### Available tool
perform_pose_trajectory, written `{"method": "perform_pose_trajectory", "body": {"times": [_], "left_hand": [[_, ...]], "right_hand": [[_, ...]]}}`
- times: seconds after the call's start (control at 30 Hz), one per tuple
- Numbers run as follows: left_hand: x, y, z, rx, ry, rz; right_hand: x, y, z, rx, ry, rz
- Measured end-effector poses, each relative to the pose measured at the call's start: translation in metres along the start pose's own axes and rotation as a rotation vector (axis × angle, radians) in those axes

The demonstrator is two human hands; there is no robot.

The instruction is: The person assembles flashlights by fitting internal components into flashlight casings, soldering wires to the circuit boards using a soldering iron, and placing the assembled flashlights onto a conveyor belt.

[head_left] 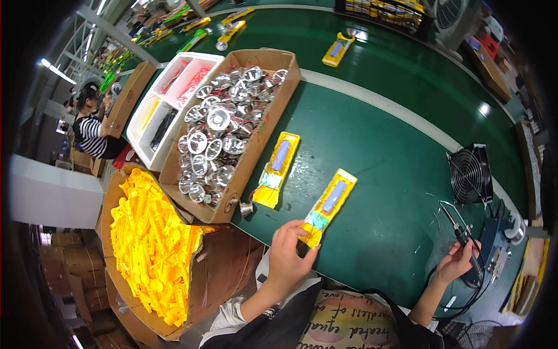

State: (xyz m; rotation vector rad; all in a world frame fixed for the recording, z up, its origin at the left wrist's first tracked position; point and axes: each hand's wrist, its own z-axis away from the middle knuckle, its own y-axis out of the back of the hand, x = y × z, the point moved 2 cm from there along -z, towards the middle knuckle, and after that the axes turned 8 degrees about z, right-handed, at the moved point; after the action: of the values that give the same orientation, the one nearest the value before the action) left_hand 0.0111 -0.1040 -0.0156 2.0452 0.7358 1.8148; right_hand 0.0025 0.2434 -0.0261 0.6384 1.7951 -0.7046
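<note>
My left hand (pixel 289 256) pinches the lower end of a yellow flashlight housing (pixel 347 176) on the green bench. Inside that housing lie a purple cylindrical battery (pixel 333 196) and a green circuit board (pixel 316 220). My right hand (pixel 454 263) is closed around the black handle of a soldering iron (pixel 461 235), its tip pointing away from me, apart from the housing. Left of the held housing lies a second yellow housing (pixel 267 198) with a battery, and a small silver reflector cup (pixel 246 209) sits beside its near end.
A cardboard box (pixel 228 202) of reflector cups and a white divided tray (pixel 143 152) of wires stand left, beside a carton of yellow housings (pixel 148 250). A black fan (pixel 468 174) and solder spool (pixel 515 230) are right. Beyond runs a green conveyor (pixel 401 70); another person (pixel 90 131) sits far left.
</note>
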Motion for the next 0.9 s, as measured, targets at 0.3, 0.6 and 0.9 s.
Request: {"method": "perform_pose_trajectory", "body": {"times": [0.3, 0.6, 0.9], "left_hand": [[0.025, -0.012, 0.003, -0.187, -0.146, 0.045], [0.006, -0.016, 0.007, -0.105, -0.152, -0.080], [0.006, -0.023, 0.006, -0.064, -0.109, -0.123]], "right_hand": [[-0.006, 0.033, -0.018, 0.361, 0.130, -0.056], [0.001, 0.033, -0.019, 0.260, 0.107, -0.048], [0.004, 0.029, -0.017, 0.172, 0.098, 0.009]]}}
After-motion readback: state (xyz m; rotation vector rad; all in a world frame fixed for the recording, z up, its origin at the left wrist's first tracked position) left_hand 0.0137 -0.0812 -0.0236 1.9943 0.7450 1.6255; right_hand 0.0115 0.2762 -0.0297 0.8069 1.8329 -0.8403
